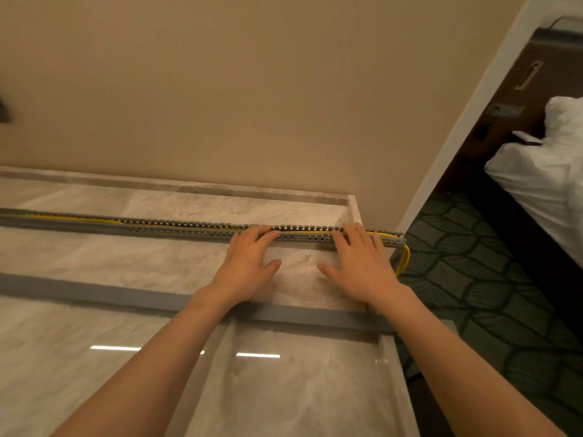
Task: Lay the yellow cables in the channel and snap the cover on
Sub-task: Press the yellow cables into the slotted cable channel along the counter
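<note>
Along the far side of the marble desk [126, 257] the grey slotted channel [189, 230] ran from the left edge of view to the desk's right corner, with the yellow cables [63, 217] showing between its walls at the left. Nearer the person, the plain grey cover [94, 293] lay flat on the desk, well apart from the channel and passing under both forearms; it had not yet been fitted.

Right of centre, the left hand [249, 263] rested palm down, its fingers [262, 234] straight and a little spread, their tips on top of the channel and clamped on nothing. Just beside it the right hand [362, 263] lay the same way, its fingers flat over the channel near the end.

Past the right hand a loop [405, 260] of cable spilled over the channel's end and hung below the desk corner. The step looked like seating the cables, so pressing evenly along the run, with no strand riding on the slotted wall, would let the cover snap cleanly; the hanging loop probably needed tucking in first.
</note>
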`<state>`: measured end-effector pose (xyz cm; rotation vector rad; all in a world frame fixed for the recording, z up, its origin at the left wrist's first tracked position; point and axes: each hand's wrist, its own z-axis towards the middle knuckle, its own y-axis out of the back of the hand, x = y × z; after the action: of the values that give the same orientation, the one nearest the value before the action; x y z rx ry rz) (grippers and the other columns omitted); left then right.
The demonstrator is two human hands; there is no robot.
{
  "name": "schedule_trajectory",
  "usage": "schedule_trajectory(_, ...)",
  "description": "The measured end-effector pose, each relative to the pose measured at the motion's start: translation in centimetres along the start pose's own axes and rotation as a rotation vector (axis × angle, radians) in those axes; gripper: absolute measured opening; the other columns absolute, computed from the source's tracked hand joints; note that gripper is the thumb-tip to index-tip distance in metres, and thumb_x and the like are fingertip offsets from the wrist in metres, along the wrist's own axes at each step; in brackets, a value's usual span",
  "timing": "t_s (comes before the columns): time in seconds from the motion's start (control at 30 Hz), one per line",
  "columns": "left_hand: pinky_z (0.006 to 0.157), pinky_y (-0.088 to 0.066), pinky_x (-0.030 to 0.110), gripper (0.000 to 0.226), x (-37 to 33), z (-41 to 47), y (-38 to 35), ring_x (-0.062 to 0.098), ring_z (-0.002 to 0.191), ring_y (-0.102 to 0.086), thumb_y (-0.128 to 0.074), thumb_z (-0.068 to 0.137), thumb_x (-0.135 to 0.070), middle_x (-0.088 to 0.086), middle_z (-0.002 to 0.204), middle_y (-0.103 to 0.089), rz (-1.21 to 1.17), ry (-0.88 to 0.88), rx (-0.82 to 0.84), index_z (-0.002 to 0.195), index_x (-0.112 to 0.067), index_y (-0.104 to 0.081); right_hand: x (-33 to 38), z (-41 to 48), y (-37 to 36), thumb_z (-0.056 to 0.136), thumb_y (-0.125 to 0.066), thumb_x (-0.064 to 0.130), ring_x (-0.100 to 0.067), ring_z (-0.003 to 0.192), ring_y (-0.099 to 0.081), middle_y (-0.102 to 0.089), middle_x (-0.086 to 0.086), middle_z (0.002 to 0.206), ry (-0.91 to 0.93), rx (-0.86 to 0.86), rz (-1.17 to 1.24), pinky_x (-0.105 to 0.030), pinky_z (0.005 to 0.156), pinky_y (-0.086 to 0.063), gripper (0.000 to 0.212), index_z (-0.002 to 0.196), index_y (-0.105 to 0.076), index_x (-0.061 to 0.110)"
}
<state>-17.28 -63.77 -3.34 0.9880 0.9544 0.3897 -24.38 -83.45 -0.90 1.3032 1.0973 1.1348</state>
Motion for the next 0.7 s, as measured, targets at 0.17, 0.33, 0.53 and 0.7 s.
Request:
schedule_trajectory(0.17, 0.116, -0.011, 0.05, 0.057, 4.4, -1.5, 2.8, 0.017, 0.137, -0.025, -0.056, 0.088, -0.033, -0.003, 0.145, -0.034, 0.115, 0.063, 0.015, 0.14, -0.025, -0.035, 6.9, 0.3, -0.6, 0.089, -0.037, 0.059, -0.023, 0.143, -0.006, -0.016, -0.004, 0.156, 0.109, 0.022, 0.092, -0.043, 0.115, -0.004, 0.069, 0.145, -0.021, 0.023)
schedule_trajectory(0.33, 0.116, -0.008, 0.05, 0.058, 12.0, -3.1, 7.5, 0.018, 0.138, -0.022, -0.053, 0.09, -0.038, -0.002, 0.147, -0.03, 0.159, 0.166, 0.015, 0.142, -0.024, -0.032, 16.1, 1.8, -0.8, 0.09, -0.04, 0.055, -0.022, 0.14, -0.017, -0.025, -0.003, 0.152, 0.212, -0.003, 0.157, -0.041, 0.114, -0.013, 0.061, 0.142, -0.029, 0.023)
schedule_trajectory(0.53, 0.116, -0.01, 0.049, 0.058, 23.0, -5.9, 14.2, 0.018, 0.139, -0.02, -0.052, 0.09, -0.038, 0.0, 0.148, -0.028, 0.194, 0.115, 0.046, 0.143, -0.022, -0.031, 29.1, 4.5, -1.1, 0.09, -0.041, 0.054, -0.018, 0.136, -0.027, -0.034, 0.0, 0.148, 0.22, -0.014, 0.206, -0.037, 0.114, -0.022, 0.057, 0.139, -0.036, 0.025)
schedule_trajectory(0.7, 0.117, -0.002, 0.048, 0.059, 31.4, -7.6, 19.6, 0.018, 0.143, -0.007, -0.047, 0.092, -0.039, -0.003, 0.154, -0.02, 0.213, 0.058, 0.124, 0.145, -0.024, -0.025, 40.7, 6.8, -1.6, 0.09, -0.043, 0.051, -0.017, 0.134, -0.032, -0.039, -0.001, 0.146, 0.187, -0.042, 0.241, -0.034, 0.112, -0.025, 0.053, 0.136, -0.042, 0.025)
